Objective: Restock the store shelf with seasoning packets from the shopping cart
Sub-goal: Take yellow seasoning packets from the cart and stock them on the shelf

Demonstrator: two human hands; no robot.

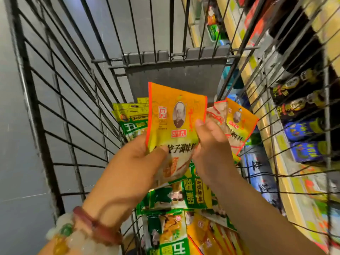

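Note:
I look down into a black wire shopping cart (60,111). My left hand (136,161) grips the lower edge of an orange-yellow seasoning packet (174,115) with a portrait on it, thumb across its front. My right hand (211,150) pinches that packet's right edge with the thumb. The fingers of that hand also hold a second orange packet (241,122), which fans out to the right behind it. Green and yellow seasoning packets (185,196) lie piled in the cart beneath both hands.
A store shelf (287,181) runs along the right side, seen through the cart's wire wall, with dark bottles (298,107) and blue packages (305,150) on it. Grey floor (11,144) lies to the left. Bead bracelets (81,234) circle my left wrist.

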